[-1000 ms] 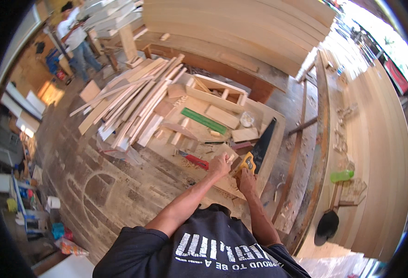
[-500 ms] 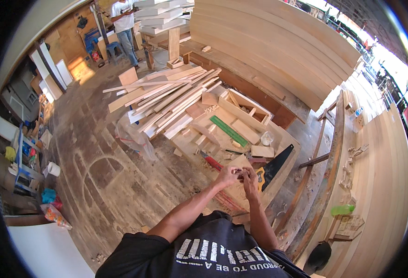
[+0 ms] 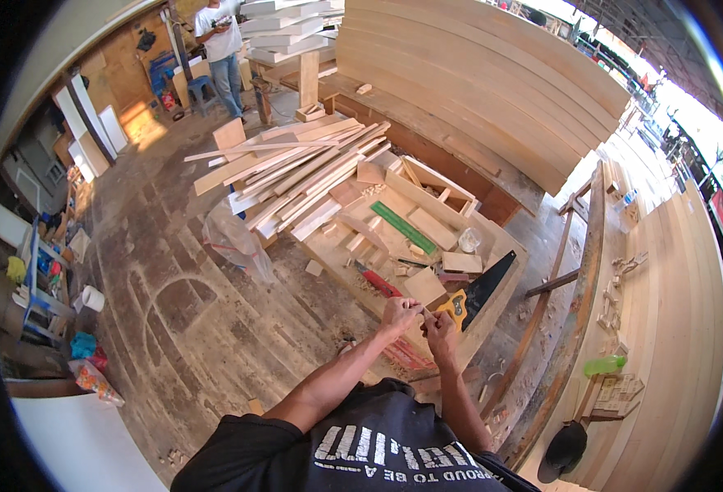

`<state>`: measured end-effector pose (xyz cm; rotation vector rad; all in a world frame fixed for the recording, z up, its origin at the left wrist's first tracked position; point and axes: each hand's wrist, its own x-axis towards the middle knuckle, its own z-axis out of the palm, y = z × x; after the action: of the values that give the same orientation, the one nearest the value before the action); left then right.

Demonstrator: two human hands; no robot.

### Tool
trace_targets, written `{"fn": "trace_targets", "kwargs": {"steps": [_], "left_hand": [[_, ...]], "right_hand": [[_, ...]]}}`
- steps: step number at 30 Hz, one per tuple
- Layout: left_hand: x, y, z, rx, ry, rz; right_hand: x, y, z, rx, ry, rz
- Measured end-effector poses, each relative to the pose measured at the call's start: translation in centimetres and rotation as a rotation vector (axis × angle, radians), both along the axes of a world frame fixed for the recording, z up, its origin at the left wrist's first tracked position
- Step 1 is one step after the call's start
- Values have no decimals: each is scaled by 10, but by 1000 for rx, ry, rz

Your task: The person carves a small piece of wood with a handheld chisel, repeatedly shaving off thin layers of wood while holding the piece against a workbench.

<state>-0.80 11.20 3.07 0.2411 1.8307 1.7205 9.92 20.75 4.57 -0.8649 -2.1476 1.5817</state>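
Note:
My left hand (image 3: pixel 400 316) and my right hand (image 3: pixel 439 334) meet over the near edge of the low wooden worktable (image 3: pixel 492 320). The fingers of both are pinched together, with a small, thin thing between them that is too little to make out. Just beyond my hands lies a flat square wood block (image 3: pixel 425 285). A handsaw (image 3: pixel 486 293) with a yellow handle and dark blade rests right of my right hand. To the left of the block is a red-handled tool (image 3: pixel 380 284). Farther back, a green ruler (image 3: pixel 404 227) lies among wood offcuts.
Long wood strips (image 3: pixel 304 164) are piled at the table's far left. A clear plastic bag (image 3: pixel 234 238) hangs beside them. Large stacked boards (image 3: pixel 476 82) stand behind. On the right are a bench beam (image 3: pixel 579 312), a green bottle (image 3: pixel 605 366) and a black cap (image 3: pixel 564 451). Another person (image 3: pixel 223 57) stands far left.
My hands have come slightly nearer to me, uncovering more of the square block and the saw handle. They stay close together, with fingers shifted around the small thing.

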Motion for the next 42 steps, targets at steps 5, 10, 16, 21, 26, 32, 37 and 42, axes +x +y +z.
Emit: {"fn": "trace_targets", "kwargs": {"steps": [5, 10, 16, 21, 26, 32, 37, 42], "left_hand": [[6, -17, 17, 137, -392, -21], [5, -32, -4, 122, -436, -116], [8, -43, 1, 55, -489, -43], [3, -52, 1, 50, -430, -67], [3, -53, 17, 121, -408, -180], [24, -33, 33, 115, -360, -56], [20, -18, 12, 113, -267, -41], [29, -10, 40, 128, -264, -287]], "right_hand": [[8, -5, 2, -187, 113, 33], [10, -9, -7, -267, 150, 86], [12, -30, 18, -110, -60, 192], [9, -30, 16, -64, -13, 288], [10, -16, -15, -102, 92, 234], [10, -23, 0, 459, 132, 4], [17, -34, 20, 487, 213, 136], [36, -5, 10, -14, 198, 46]]}}
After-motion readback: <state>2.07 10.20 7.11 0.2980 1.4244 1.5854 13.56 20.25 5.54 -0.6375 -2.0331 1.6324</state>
